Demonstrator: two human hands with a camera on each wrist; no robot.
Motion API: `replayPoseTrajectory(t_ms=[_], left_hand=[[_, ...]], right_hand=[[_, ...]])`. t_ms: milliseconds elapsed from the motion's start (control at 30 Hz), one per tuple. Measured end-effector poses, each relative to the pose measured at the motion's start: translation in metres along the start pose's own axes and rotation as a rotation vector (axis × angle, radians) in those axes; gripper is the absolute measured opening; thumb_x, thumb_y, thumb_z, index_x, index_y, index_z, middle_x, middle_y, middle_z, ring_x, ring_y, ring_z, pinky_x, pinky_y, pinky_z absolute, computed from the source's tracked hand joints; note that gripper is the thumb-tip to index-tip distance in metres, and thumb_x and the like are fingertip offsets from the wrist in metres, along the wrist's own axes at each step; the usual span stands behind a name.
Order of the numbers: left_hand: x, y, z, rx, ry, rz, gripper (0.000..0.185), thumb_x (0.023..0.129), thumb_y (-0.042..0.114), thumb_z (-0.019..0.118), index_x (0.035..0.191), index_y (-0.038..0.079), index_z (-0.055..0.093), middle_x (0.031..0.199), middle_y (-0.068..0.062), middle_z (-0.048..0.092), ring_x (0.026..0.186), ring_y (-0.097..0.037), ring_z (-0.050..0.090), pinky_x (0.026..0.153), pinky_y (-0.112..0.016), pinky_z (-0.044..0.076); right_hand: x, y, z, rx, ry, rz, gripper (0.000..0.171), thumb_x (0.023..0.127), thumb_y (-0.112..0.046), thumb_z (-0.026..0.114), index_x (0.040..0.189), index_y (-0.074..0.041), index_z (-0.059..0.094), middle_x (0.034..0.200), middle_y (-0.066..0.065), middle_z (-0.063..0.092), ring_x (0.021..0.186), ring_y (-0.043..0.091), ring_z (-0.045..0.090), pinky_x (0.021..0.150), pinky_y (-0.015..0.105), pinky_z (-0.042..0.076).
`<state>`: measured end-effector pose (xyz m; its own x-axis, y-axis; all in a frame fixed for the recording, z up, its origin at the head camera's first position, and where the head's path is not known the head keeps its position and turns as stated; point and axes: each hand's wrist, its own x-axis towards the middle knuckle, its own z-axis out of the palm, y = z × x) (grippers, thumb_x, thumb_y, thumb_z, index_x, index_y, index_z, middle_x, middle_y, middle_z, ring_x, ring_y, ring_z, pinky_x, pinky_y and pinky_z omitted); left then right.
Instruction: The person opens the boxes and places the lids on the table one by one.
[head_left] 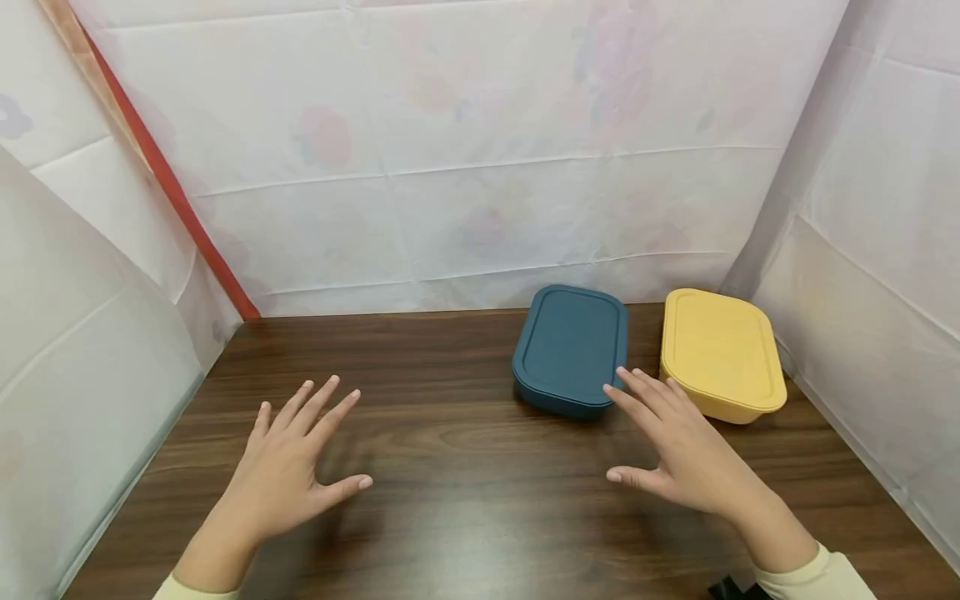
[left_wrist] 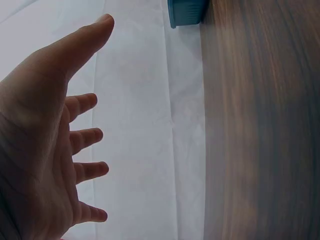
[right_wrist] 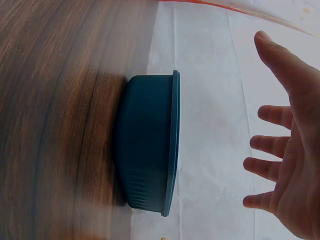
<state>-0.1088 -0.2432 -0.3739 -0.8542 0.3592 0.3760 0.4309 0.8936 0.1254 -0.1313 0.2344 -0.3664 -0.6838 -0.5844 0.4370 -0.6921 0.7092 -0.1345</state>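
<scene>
A dark blue lidded box (head_left: 570, 348) (right_wrist: 147, 145) stands on the wooden table (head_left: 465, 500), with a yellow lidded box (head_left: 720, 354) just to its right. My right hand (head_left: 671, 446) (right_wrist: 285, 145) hovers flat with spread fingers, its fingertips at the blue box's near right corner; whether they touch it I cannot tell. My left hand (head_left: 288, 462) (left_wrist: 55, 140) is spread flat above the table's left half and holds nothing. A corner of the blue box (left_wrist: 186, 12) shows at the top of the left wrist view.
White cloth walls (head_left: 465, 167) close in the table at the back and on both sides. A red strip (head_left: 172, 192) runs down the left back corner. The two boxes stand near the back right corner.
</scene>
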Motion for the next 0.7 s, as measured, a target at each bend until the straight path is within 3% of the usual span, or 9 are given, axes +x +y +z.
replayPoseTrajectory(t_ms=[167, 300, 467, 700], left_hand=[[0.003, 0.003, 0.005, -0.035, 0.013, 0.011, 0.098, 0.071, 0.060, 0.077, 0.153, 0.030, 0.032, 0.158, -0.004, 0.028, 0.141, -0.039, 0.026, 0.100, -0.078, 0.016], [0.007, 0.006, 0.013, -0.069, 0.038, 0.032, 0.095, 0.072, 0.060, 0.077, 0.152, 0.028, 0.035, 0.157, -0.004, 0.031, 0.140, -0.039, 0.028, 0.098, -0.078, 0.021], [0.012, 0.009, 0.024, -0.125, 0.082, 0.063, 0.091, 0.074, 0.058, 0.076, 0.150, 0.024, 0.039, 0.155, -0.002, 0.035, 0.138, -0.037, 0.032, 0.100, -0.075, 0.023], [0.024, 0.017, 0.038, -0.198, 0.151, 0.125, 0.085, 0.075, 0.051, 0.079, 0.143, 0.012, 0.048, 0.147, -0.010, 0.044, 0.132, -0.036, 0.041, 0.100, -0.068, 0.031]], right_hand=[[-0.004, 0.004, 0.003, 0.005, 0.080, -0.027, 0.083, 0.084, -0.063, 0.064, 0.142, -0.006, 0.048, 0.151, 0.012, 0.039, 0.135, 0.034, 0.039, 0.118, 0.039, 0.013], [-0.008, 0.007, 0.006, 0.030, 0.142, -0.026, 0.079, 0.087, -0.065, 0.058, 0.137, -0.004, 0.054, 0.145, 0.014, 0.045, 0.130, 0.033, 0.044, 0.116, 0.029, 0.017], [-0.014, 0.010, 0.010, 0.082, 0.178, 0.016, 0.074, 0.085, -0.059, 0.066, 0.136, -0.007, 0.056, 0.143, 0.013, 0.047, 0.127, 0.031, 0.045, 0.111, 0.019, 0.022], [-0.020, 0.015, 0.018, 0.107, 0.217, 0.067, 0.066, 0.080, -0.044, 0.078, 0.131, -0.007, 0.059, 0.141, 0.011, 0.049, 0.125, 0.032, 0.046, 0.108, 0.019, 0.025]])
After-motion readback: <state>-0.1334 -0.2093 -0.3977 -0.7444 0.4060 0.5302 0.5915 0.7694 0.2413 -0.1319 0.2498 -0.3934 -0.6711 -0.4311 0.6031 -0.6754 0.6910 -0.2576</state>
